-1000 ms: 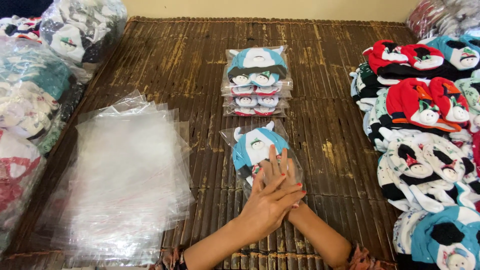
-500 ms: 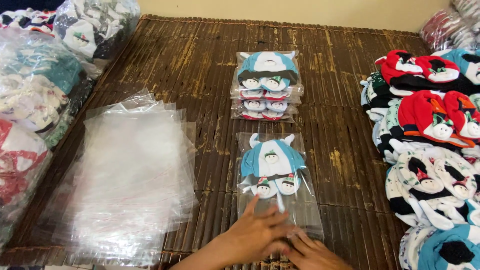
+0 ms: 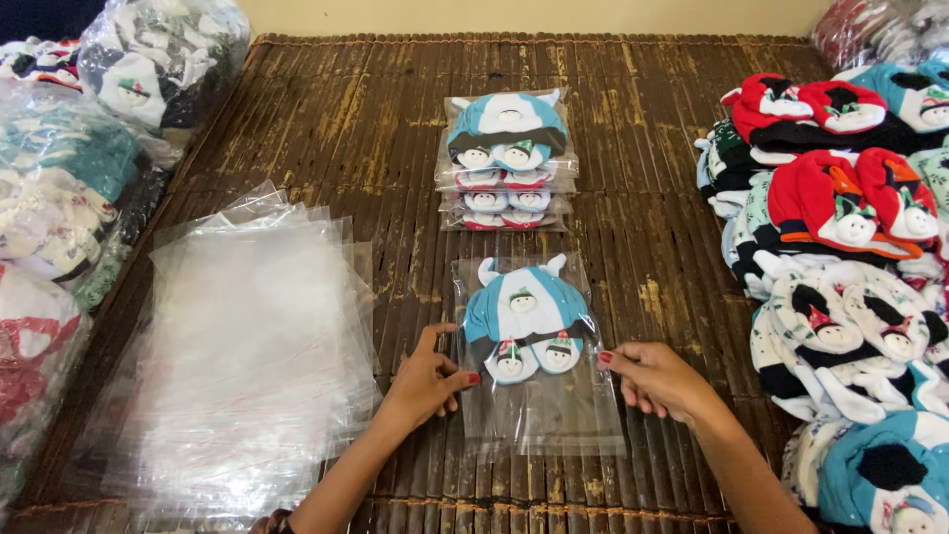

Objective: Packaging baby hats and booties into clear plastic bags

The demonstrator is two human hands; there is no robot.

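Note:
A clear plastic bag holding a blue and white baby hat set with small penguin figures lies flat on the brown bamboo mat. My left hand pinches the bag's left edge. My right hand pinches its right edge at about the same height. The bag's open lower end lies empty between my wrists. Beyond it, a stack of filled bags with similar sets sits in the middle of the mat.
A loose pile of empty clear bags lies to the left. Large plastic sacks of garments line the left edge. Unpacked red, blue and white hat sets are heaped along the right side.
My hands were crossed on top of the bag, pressing it. They slid down to its lower end and have now parted to grip its left and right edges.

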